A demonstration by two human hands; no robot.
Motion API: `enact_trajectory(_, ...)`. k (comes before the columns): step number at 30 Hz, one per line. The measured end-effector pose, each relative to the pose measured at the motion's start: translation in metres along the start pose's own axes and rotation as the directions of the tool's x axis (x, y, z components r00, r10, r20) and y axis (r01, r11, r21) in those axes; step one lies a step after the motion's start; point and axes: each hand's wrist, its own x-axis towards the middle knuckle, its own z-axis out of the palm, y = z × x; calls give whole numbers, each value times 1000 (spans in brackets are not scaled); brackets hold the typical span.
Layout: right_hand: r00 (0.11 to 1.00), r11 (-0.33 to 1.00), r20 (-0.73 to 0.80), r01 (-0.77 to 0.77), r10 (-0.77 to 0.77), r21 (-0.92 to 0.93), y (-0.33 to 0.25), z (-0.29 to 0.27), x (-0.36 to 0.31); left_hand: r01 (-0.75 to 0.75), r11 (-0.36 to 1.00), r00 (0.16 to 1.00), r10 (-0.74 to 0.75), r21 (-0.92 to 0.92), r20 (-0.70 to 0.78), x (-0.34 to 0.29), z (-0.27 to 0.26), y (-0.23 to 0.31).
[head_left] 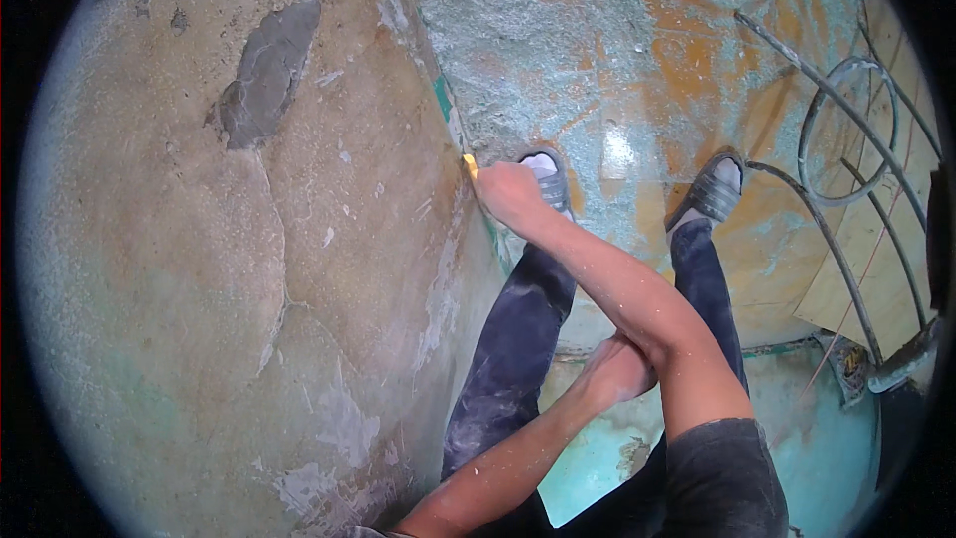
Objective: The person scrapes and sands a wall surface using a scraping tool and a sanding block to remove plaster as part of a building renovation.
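My right hand is closed around a small yellow object. Only its yellow end shows past the fist, so its kind cannot be made out. That end is against or very close to the lower edge of the worn beige wall, by a green strip. My left hand is lower down, at my right elbow, which partly covers it. Its fingers are hidden behind that arm, and nothing shows in it.
Rough, wet-looking plastic sheeting with grey-green residue spreads over the floor. My sandalled feet stand on it, legs apart. Looped dark hoses lie at the right beside a pale board. A grey patch marks the cracked wall.
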Motion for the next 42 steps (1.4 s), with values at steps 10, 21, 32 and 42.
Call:
enact_trajectory(10,999,999,-43,25,-26,-20,-7,21,-1,108,994,993,-107,-11,53,-9,-16,9)
enact_trajectory(21,1000,1000,-20,-16,16,-18,1,12,-6,-18,1000,998,19,-9,56,-10,-9,3)
enact_trajectory(32,998,1000,-63,-2,3,7,3,27,-18,-12,996,1000,10,85,25,-2,6,-24)
enact_trajectory(42,987,995,-131,91,-96,-48,-4,32,-16,22,998,997,-17,66,-73,-7,8,-27)
